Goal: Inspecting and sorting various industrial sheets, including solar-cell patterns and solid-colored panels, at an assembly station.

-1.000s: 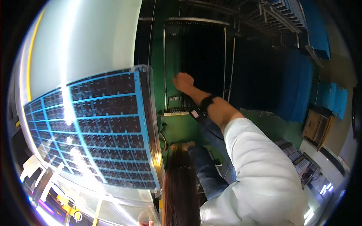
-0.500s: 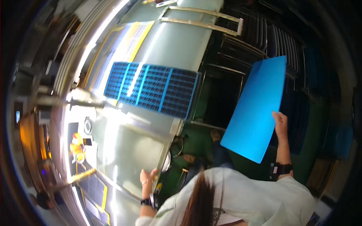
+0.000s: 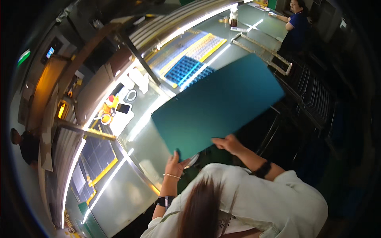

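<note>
A flat rectangular blue-green sheet (image 3: pixel 220 101) is held out over the edge of the pale tabletop. My right hand (image 3: pixel 229 144) grips its near long edge, fingers bent round it. At the sheet's near left corner is my left hand (image 3: pixel 174 163), closed on the edge with the thumb up and the other fingers partly hidden. Beyond the sheet lies a dark panel with bright blue stripes (image 3: pixel 186 68), partly covered from sight by the sheet.
Yellow-edged patterned sheets (image 3: pixel 206 41) and a pale rectangular frame (image 3: pixel 258 49) lie on the table (image 3: pixel 135 190). A phone (image 3: pixel 124 108), a ring (image 3: pixel 131 95) and an orange figure (image 3: pixel 108 107) sit left. Dark racks (image 3: pixel 313 93) stand right. A co-worker (image 3: pixel 297 25) is at the far end.
The sheet has swung from my right side leftward over the table edge. My left hand, empty before, has taken hold of its corner. The whole view has turned.
</note>
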The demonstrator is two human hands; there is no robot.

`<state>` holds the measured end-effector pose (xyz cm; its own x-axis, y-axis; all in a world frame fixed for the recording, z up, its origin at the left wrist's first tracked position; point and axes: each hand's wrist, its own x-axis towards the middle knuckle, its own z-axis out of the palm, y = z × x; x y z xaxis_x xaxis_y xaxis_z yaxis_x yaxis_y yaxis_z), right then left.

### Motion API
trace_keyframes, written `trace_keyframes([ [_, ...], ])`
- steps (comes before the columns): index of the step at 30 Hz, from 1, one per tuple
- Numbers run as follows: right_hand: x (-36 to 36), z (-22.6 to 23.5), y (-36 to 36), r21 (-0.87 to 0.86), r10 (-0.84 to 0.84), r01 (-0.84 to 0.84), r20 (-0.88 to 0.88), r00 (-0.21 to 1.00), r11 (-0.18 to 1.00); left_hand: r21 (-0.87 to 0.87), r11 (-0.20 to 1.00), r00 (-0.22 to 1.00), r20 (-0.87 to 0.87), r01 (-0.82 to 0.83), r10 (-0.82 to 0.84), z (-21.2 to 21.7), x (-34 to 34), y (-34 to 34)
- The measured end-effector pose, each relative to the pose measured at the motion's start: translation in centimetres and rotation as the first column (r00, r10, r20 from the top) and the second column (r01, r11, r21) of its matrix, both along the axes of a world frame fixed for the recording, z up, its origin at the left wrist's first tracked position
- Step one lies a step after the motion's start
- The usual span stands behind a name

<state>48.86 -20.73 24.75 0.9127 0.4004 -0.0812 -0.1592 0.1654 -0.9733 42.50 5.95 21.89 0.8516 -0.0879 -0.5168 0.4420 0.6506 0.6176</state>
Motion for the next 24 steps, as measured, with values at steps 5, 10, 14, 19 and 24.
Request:
trace_keyframes([
  [5, -0.4, -3.4, 8.1, 0.027, 0.319, -0.33, -0.346, 0.882, 0.943, 0.103, 0.936, 0.938, -0.041, -0.338, 0.343, -1.9, -5.6, 7.9],
  [10, 0.8, -10.3, 3.2, 0.218, 0.161, 0.033, -0.805, 0.571, 0.975, 0.369, 0.85, 0.89, -0.11, -0.376, 0.442, -3.4, -12.6, 13.3],
  [14, 2.4, -13.6, -5.2, 0.019, -0.019, 0.065, -0.846, 0.533, 0.998, 0.458, 0.811, 0.822, -0.251, -0.364, 0.511, -5.1, -16.2, 14.4],
  [19, 7.6, -14.5, -13.4, -0.408, -0.503, 0.328, -0.46, 0.732, 0.852, 0.548, 0.755, 0.752, -0.308, -0.361, 0.583, -6.0, -17.0, 14.0],
  [24, 13.9, -14.8, -16.1, -0.32, -0.481, 0.36, -0.533, 0.696, 0.876, 0.617, 0.711, 0.728, -0.307, -0.338, 0.613, -6.6, -15.2, 14.2],
])
